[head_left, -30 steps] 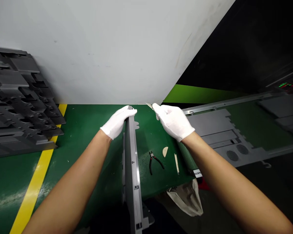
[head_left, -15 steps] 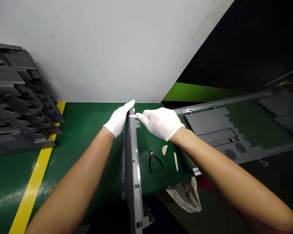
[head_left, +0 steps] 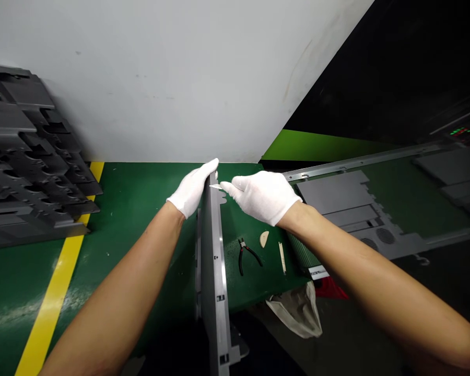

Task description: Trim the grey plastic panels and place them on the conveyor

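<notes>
A grey plastic panel (head_left: 216, 271) stands on edge, its narrow rim facing up and running away from me. My left hand (head_left: 192, 189), in a white glove, is closed around the panel's far end. My right hand (head_left: 261, 196), gloved as well, grips a small knife whose handle is hidden in the fist. The thin pointed blade (head_left: 215, 186) lies at the panel's rim close to my left fingers. Whether its edge touches the rim I cannot tell. To the right of the panel, a pair of side cutters (head_left: 243, 251) with black handles rests on the green tabletop (head_left: 149, 282).
A cream half-round piece (head_left: 263, 239) and a slim cream stick (head_left: 282, 258) lie near the cutters. Stacked grey panels (head_left: 27, 156) stand at left beside yellow tape (head_left: 58, 282). On the right, another panel (head_left: 344, 209) lies on a conveyor with a metal rail (head_left: 360, 165). A white wall (head_left: 172, 78) rises behind.
My right hand and the knife have shifted slightly to the right along with the panel's far end. Both hands keep their hold.
</notes>
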The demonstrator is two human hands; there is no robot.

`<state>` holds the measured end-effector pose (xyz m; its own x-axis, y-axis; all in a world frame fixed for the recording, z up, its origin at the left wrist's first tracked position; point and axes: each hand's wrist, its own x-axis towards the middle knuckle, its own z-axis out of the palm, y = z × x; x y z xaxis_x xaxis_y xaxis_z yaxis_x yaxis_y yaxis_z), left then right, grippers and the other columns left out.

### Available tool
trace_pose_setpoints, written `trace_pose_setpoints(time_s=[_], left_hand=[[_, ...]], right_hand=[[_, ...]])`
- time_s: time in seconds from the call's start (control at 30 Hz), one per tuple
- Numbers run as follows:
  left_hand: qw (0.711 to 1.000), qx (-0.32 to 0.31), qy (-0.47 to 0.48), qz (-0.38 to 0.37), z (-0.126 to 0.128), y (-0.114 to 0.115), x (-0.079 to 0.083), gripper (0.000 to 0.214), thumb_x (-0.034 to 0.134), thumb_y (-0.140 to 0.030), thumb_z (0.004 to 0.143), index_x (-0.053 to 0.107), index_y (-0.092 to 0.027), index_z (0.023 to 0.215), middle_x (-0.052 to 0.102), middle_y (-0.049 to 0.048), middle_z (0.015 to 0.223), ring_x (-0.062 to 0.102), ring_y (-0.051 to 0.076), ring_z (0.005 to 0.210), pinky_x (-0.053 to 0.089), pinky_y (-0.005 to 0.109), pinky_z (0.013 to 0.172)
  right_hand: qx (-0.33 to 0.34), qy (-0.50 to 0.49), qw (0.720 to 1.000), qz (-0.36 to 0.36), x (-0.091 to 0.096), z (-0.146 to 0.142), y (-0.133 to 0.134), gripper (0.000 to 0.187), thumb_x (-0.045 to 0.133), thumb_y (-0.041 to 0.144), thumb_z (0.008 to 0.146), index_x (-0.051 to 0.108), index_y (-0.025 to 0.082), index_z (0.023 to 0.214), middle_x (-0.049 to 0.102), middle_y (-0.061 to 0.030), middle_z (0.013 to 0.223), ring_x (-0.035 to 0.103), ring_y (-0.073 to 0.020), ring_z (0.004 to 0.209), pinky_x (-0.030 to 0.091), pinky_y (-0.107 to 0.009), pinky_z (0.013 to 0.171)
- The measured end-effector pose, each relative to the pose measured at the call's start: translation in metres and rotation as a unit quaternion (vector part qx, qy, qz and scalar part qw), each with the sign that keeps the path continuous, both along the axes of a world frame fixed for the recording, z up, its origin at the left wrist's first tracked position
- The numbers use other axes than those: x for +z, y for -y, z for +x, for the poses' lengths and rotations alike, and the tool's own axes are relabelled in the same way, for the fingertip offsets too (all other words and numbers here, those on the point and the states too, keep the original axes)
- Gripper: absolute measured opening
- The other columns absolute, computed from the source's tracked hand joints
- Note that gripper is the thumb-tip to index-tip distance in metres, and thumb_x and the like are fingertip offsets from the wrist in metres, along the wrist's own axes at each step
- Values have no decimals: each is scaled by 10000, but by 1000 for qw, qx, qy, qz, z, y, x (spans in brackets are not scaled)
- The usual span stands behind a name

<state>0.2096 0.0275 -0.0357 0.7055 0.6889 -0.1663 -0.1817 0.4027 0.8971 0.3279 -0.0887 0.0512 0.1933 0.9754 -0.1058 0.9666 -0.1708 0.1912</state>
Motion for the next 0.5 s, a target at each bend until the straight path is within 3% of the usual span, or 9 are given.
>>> trace_pose_setpoints(time_s=[0.5], left_hand=[[1000,-7,1,10,2,-2,-4,442,674,-587,871,494,-212,720,444,-4,692,446,121,582,466,327,611]], right_hand=[[4,-23,1000,-1,0,2,4,703,195,655,1043,727,225,876,678,-57,684,609,-209,618,342,-316,600]])
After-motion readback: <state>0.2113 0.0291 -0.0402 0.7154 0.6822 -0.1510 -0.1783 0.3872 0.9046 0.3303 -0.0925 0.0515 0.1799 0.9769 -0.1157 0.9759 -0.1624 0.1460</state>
